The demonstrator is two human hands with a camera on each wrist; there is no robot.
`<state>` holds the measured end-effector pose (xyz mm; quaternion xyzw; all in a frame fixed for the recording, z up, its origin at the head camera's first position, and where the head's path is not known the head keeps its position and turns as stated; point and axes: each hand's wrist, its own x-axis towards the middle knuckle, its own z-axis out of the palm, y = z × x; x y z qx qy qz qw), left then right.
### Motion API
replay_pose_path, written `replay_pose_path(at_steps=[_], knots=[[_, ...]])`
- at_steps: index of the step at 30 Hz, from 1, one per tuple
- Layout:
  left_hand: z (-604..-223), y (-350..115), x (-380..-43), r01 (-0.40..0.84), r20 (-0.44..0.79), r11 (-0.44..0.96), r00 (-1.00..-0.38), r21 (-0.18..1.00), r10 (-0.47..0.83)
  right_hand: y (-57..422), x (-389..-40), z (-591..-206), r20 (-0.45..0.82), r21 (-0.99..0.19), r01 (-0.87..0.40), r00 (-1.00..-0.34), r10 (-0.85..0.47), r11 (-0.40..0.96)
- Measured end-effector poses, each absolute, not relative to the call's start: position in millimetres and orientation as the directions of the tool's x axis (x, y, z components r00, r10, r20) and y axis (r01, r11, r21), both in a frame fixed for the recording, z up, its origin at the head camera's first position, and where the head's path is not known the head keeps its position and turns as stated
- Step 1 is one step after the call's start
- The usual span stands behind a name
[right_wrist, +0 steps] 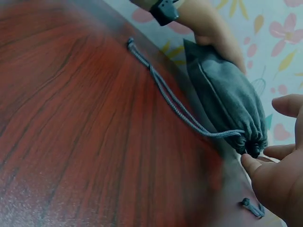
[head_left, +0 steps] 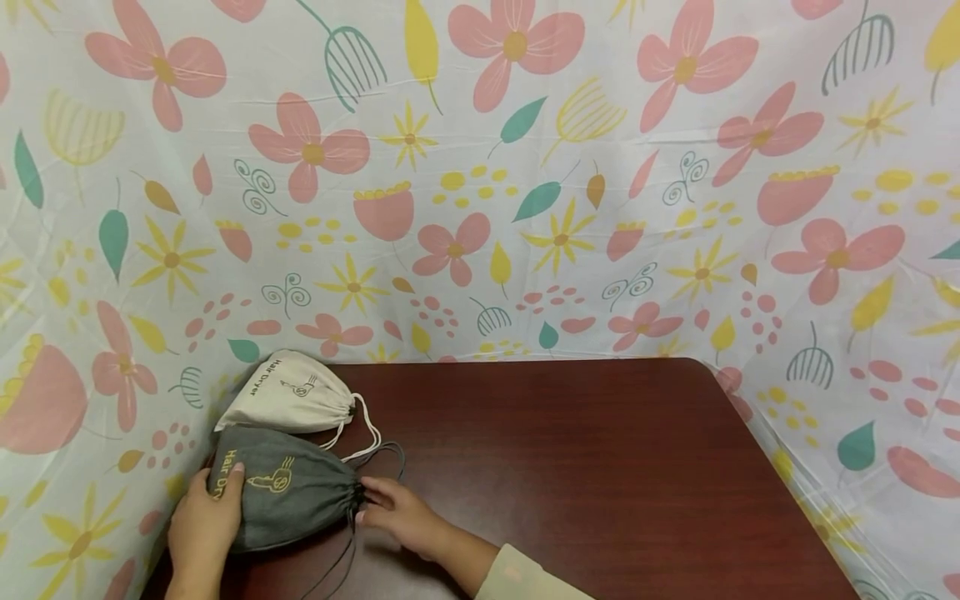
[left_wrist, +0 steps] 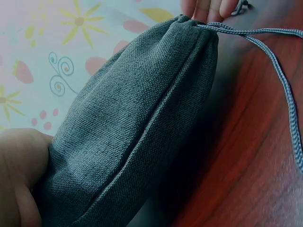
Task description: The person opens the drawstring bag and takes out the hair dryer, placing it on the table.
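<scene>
A dark grey drawstring bag point(head_left: 288, 492) printed "Hair Dr…" with a hair dryer outline lies at the table's left side. My left hand point(head_left: 202, 525) grips its wide end, thumb on top, other fingers mostly hidden behind the cloth. At the gathered mouth is my right hand point(head_left: 405, 517); its fingertips touch the puckered cloth, while the thumb stands apart from the bag in the right wrist view. The bag's grey cord point(left_wrist: 279, 71) trails over the tabletop. Behind it lies a cream drawstring bag point(head_left: 296, 392) marked "Hair Dryer", with white cords.
The dark red wooden table point(head_left: 585, 450) stretches away to the right. A floral-print sheet point(head_left: 480, 183) hangs behind it and along both sides, close to the bags on the left.
</scene>
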<state>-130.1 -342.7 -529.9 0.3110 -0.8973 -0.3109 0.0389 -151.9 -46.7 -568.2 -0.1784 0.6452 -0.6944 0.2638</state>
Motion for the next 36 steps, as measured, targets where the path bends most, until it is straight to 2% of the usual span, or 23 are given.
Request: replay_pose_path(at_steps=[9,14,26,36], knots=[[-510,-324,-132,-0.441,-0.027,0.614,-0.825,0.655,-0.564,-35,-155,-556,0.011,-0.987,0.077,-0.839,-0.545,-0.139],[-498,-312,-133,-0.438,-0.069,0.595,-0.839,0.673,-0.54,-25,-160,-548,0.066,-0.982,0.033,-0.867,-0.495,-0.188],[-491,-284,-135,-0.379,-0.091,0.564,-0.877,0.734,-0.471,2,-163,-534,0.076,-0.981,0.008,-0.903,-0.423,-0.195],[-490,-268,-141,-0.345,-0.093,0.553,-0.897,0.758,-0.433,20,-163,-535,0.037,-0.976,0.051,-0.92,-0.391,-0.212]])
